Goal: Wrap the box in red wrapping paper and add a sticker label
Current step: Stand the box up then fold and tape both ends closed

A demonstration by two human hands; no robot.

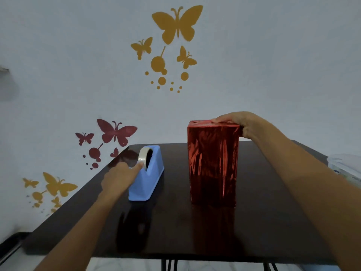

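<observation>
A tall box wrapped in shiny red paper [213, 165] stands upright on the dark table [195, 231], right of centre. My right hand [236, 123] rests on its top, fingers laid flat over the folded paper and thumb down the right side. A blue tape dispenser [146, 182] with a roll of clear tape [143, 156] sits to the left of the box. My left hand [119, 178] reaches to the dispenser, its fingertip touching the tape roll at the front of the reel.
A white packet [345, 167] lies at the table's right edge. The wall behind carries gold and red butterfly decals. Dark table surface stretches in front of the box and dispenser to the near edge.
</observation>
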